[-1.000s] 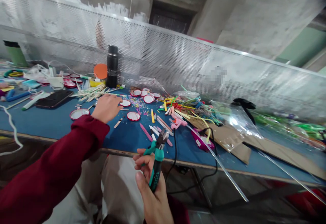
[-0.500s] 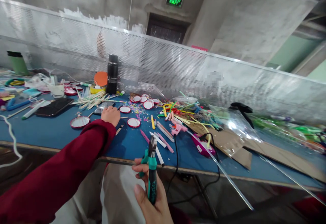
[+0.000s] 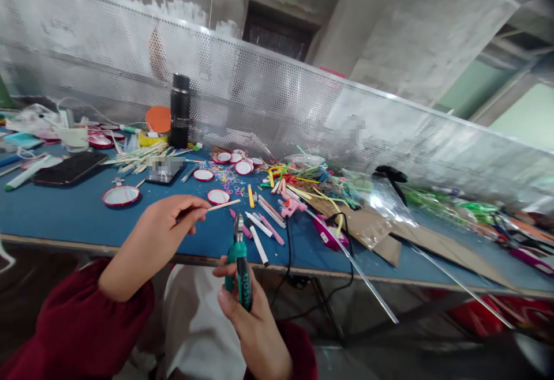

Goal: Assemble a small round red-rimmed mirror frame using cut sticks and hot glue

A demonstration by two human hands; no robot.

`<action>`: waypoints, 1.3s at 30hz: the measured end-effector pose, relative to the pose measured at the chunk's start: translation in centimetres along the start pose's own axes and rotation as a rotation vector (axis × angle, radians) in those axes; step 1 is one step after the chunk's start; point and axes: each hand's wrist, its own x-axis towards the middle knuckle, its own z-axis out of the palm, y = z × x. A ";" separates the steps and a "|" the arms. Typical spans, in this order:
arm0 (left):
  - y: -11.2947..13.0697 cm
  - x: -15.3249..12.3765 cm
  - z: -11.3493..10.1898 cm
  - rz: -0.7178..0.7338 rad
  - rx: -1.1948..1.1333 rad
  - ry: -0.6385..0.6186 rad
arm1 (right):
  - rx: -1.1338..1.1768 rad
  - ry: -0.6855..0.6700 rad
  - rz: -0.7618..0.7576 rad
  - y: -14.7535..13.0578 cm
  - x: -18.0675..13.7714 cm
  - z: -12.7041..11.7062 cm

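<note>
My left hand (image 3: 173,224) is closed in a pinch on one end of a short wooden stick (image 3: 225,204), which points right above the table. Wrapped around the teal and black handles of a pair of cutting pliers (image 3: 243,279) is my right hand (image 3: 259,316), in front of the table edge. The pliers' metal jaws (image 3: 238,227) point up, a little below and right of the stick's free end. Behind the stick lies a round white disc with a red rim (image 3: 219,196). Several markers (image 3: 258,239) lie just beyond the pliers.
A pink glue gun (image 3: 293,206) with a clear rod and black cable lies right of the markers. A black bottle (image 3: 179,112), a bundle of wooden sticks (image 3: 141,158) and a phone (image 3: 71,168) are at the left. Cardboard (image 3: 367,233) and plastic bags (image 3: 389,204) cover the right.
My left hand has come back from the table toward the pliers, now with a wooden stick in it. My right hand still holds the pliers. The view has shifted slightly right.
</note>
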 end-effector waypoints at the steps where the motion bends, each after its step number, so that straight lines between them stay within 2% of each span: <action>1: 0.0 -0.4 -0.1 0.004 0.009 0.011 | -0.008 -0.004 0.008 -0.1 -0.1 0.1; 10: -0.6 -2.6 -0.2 0.015 0.160 -0.010 | -0.040 -0.065 -0.024 0.1 -0.5 0.6; 18: -0.5 -3.8 -0.6 0.064 0.250 -0.077 | -0.050 -0.144 0.018 0.0 -1.1 1.2; 25: -0.8 -3.9 -0.9 0.089 0.287 -0.062 | -0.081 -0.154 -0.024 0.0 -0.6 1.8; 27: -1.2 -3.7 -0.9 0.093 0.260 -0.050 | -0.207 -0.090 -0.067 -0.3 -0.7 2.2; 33: -1.7 -4.1 -0.7 0.225 0.132 0.055 | -0.756 0.244 -0.317 -1.7 -1.6 3.1; 39: -1.0 -4.8 -0.3 0.243 -0.004 0.090 | -0.944 0.368 -0.449 -1.4 -1.8 3.2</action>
